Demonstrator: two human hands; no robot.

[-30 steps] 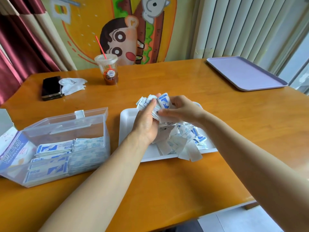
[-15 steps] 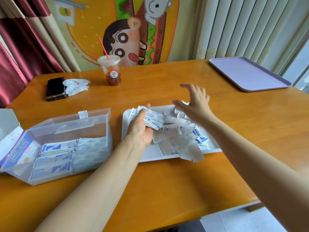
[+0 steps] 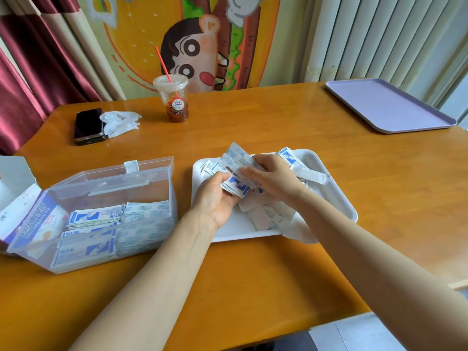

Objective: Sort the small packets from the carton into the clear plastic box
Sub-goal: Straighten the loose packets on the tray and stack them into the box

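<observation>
Grips a stack of packets (image 3: 236,186) in left hand (image 3: 215,200), pinches another packet (image 3: 236,154) with right hand (image 3: 274,179), above white tray (image 3: 338,198), right of clear plastic box (image 3: 152,179).

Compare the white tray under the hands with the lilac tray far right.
The white rectangular plastic tray lies near, heaped with small blue-and-white packets; the lilac rectangular plastic tray lies at the far right corner with no packets on it. The left hand and right hand work over the white tray; the lilac tray is untouched. Both are shallow, round-cornered and flat on the orange wooden table.
</observation>
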